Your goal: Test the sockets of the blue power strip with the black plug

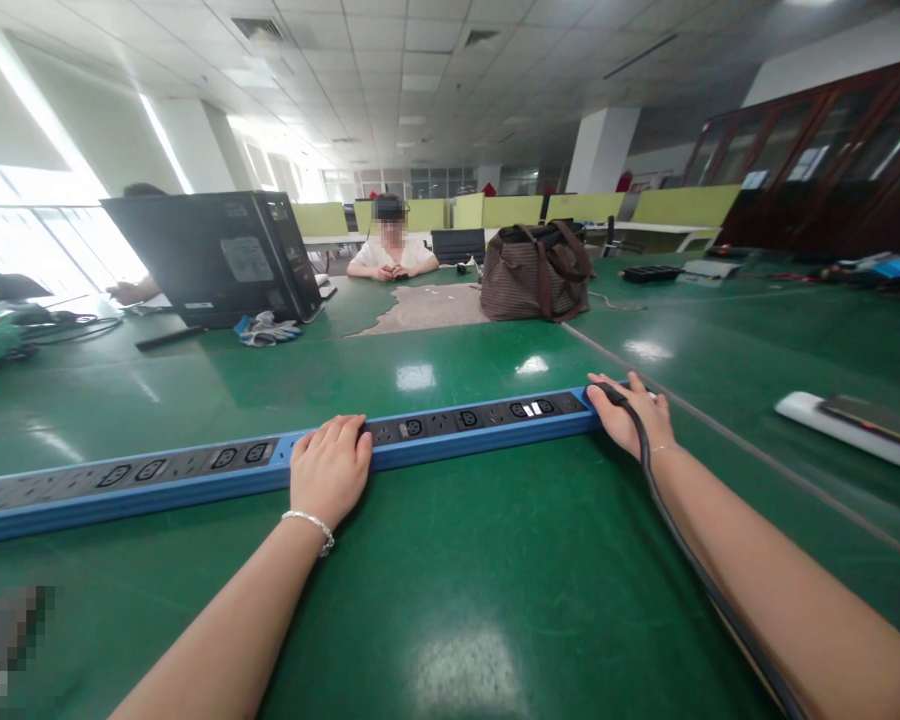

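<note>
A long blue power strip point(487, 437) with black socket panels lies across the green table, its left end running out of view. My left hand point(331, 462) lies over the strip near its middle, fingers across the top and thumb along the near side. At the strip's right end, my right hand point(630, 415) grips the end, with its thumb near the top face. A thick black cable point(654, 487) starts there, passes over the wrist and trails along my right forearm toward the bottom edge. Part of the strip's end is hidden by the hand.
A black computer case point(210, 255) and gloves point(267, 329) stand at the back left. Farther back sits a person point(391, 250) across the table point(435, 560). A brown bag point(532, 270) is at centre right, and a white flat object point(855, 430) lies far right.
</note>
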The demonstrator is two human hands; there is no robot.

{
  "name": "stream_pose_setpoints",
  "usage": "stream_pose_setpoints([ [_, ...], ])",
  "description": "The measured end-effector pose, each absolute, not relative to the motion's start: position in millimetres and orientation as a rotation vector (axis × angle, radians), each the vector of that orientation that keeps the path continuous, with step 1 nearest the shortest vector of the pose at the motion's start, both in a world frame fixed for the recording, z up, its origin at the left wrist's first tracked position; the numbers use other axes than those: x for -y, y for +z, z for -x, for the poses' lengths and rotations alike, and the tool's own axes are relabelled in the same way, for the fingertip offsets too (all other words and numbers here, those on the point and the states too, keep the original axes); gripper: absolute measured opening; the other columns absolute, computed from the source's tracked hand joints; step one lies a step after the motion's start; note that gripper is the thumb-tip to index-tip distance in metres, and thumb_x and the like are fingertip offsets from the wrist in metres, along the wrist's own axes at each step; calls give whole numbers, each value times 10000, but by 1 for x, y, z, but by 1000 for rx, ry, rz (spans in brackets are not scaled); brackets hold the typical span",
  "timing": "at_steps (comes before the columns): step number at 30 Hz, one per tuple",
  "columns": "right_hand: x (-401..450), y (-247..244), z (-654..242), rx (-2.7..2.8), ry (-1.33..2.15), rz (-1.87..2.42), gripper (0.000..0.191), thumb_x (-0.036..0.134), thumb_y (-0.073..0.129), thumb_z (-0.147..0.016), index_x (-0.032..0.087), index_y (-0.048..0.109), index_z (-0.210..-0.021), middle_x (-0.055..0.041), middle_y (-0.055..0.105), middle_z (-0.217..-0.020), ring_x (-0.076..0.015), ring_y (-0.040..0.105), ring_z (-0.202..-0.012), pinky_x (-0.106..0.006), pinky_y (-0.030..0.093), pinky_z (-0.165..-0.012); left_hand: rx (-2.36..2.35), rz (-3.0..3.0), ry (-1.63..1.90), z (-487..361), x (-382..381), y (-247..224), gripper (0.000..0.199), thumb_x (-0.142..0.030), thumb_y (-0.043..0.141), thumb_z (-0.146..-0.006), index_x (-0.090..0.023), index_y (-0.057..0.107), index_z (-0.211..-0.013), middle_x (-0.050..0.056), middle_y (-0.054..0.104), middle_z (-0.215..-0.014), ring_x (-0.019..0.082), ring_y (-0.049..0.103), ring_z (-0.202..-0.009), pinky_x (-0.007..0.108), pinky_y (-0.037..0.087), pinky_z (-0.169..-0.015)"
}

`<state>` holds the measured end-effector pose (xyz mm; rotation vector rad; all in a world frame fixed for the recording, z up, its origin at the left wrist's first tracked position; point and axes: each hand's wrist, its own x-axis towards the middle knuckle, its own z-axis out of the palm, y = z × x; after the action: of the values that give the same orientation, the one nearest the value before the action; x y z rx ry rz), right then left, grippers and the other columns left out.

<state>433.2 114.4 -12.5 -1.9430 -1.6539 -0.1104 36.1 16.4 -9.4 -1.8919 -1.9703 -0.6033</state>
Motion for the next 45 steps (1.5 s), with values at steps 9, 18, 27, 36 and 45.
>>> stream_pose_setpoints([
  [9, -107, -21, -435, 1706, -231, 1857, 466, 471, 323, -893, 299, 514, -1281, -44, 492, -1353, -281, 326, -1318, -584, 189, -1066, 1981, 1895, -584, -36, -16, -9, 388, -352, 295, -902, -233, 565, -1154, 47, 617, -1206, 209, 541, -1118, 378, 333, -970],
  [18, -113, -17, -435, 1679, -155, 1931, 426, 465, 341, -870, 321, 595, -1180, -47, 591, -1239, -235, 425, -1251, -538, 198, -1064, 1974, 1895, -572, -36, -16, -9, 392, -355, 287, -906, -231, 562, -1156, 46, 618, -1204, 209, 540, -1121, 371, 328, -965],
  [27, -109, -18, -431, 1659, -190, 1891, 449, 465, 323, -882, 303, 573, -1217, -56, 576, -1260, -245, 385, -1282, -531, 195, -1055, 1968, 1896, -571, -35, -17, -10, 383, -347, 297, -905, -223, 564, -1148, 40, 623, -1190, 212, 552, -1099, 377, 339, -953],
  [36, -113, -21, -431, 1615, -220, 1667, 361, 412, 394, -844, 243, 680, -984, -61, 675, -1078, -239, 544, -1113, -474, 272, -1030, 1966, 1887, -578, -35, -17, -10, 375, -346, 299, -904, -233, 565, -1142, 41, 625, -1190, 206, 551, -1098, 368, 332, -954],
  [45, -116, -12, -439, 935, 317, 1392, 496, 512, 347, -858, 163, 690, -940, -86, 715, -869, -194, 663, -827, -339, 500, -788, 2001, 1883, -573, -37, -17, -7, 370, -345, 303, -900, -235, 567, -1135, 38, 626, -1191, 208, 552, -1092, 377, 334, -948],
])
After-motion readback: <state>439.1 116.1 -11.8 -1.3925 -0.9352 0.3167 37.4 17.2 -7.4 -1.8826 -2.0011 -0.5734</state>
